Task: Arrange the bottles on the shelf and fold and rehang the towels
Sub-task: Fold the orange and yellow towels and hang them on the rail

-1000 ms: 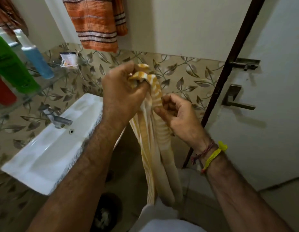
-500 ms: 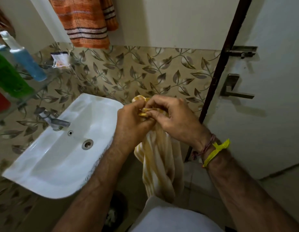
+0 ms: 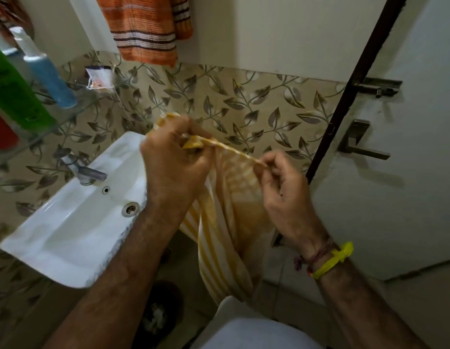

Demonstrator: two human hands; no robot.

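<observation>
Both forearms bare, reaching forward and up. Left hand (image 3: 172,162): fingers curled in a tight grip, knuckles toward camera. Right hand (image 3: 284,187): thumb and forefinger pinched, remaining fingers loosely curled; hands apart, right slightly lower. Right wrist carries bands.

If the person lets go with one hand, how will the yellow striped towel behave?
Probably floppy: the towel hangs in loose folds below the left hand and right hand. Likely light, since fingertips alone pull its edge taut. It would likely droop from the remaining hand.
</observation>
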